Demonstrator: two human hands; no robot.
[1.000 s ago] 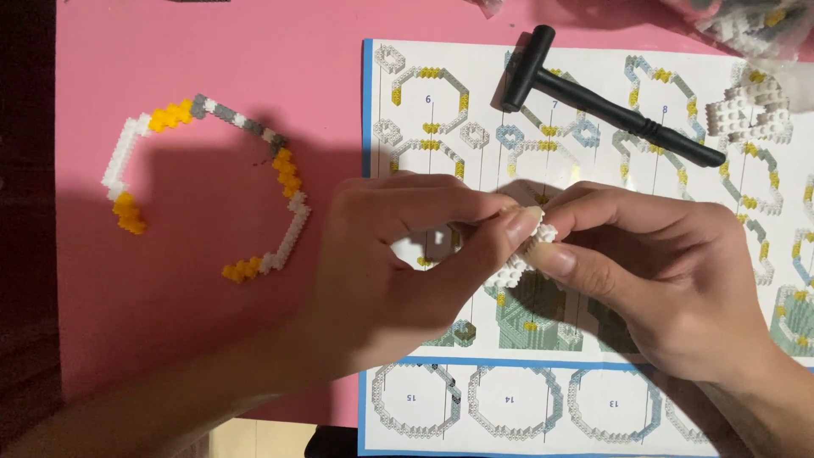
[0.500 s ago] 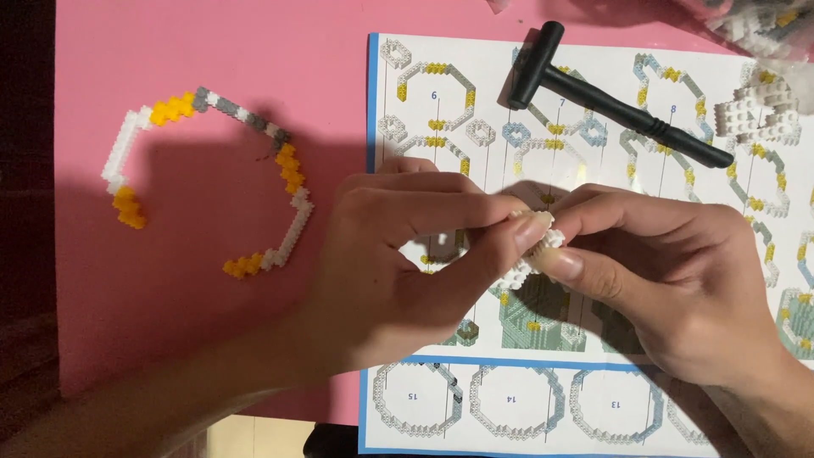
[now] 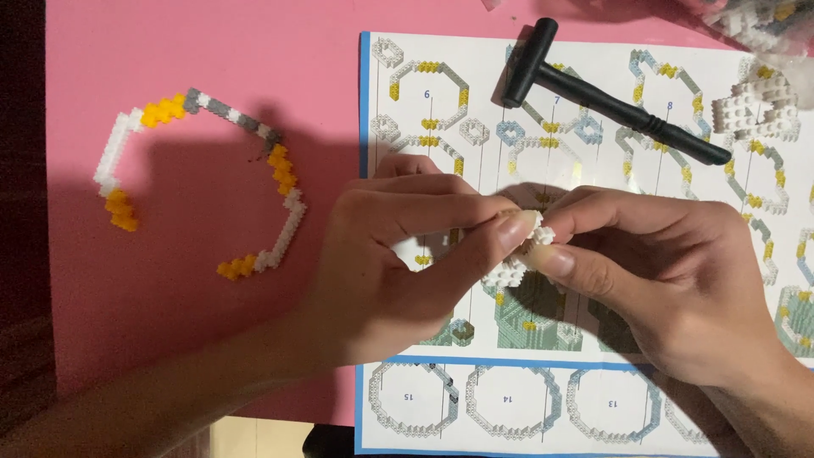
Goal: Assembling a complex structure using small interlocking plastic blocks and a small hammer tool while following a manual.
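In the head view, a matte pink tabletop point(image 3: 212, 51) fills the left half of the frame. On it, at the left, lies an open ring of small studded plastic bricks point(image 3: 203, 182), white, yellow and grey, with a gap at its lower left. A glossy printed instruction sheet point(image 3: 441, 416), blue-edged and covered with ring diagrams, takes up the right half. A small black plastic hammer point(image 3: 610, 102) rests slanting across its top, and a knobbly white brick cluster point(image 3: 755, 106) sits at upper right.

At centre frame, above the sheet, the left hand point(image 3: 381, 271) and right hand point(image 3: 670, 280) meet. Their fingers pinch a small white brick piece point(image 3: 521, 254) between thumb and forefinger tips; it peeks out between the two thumbs.
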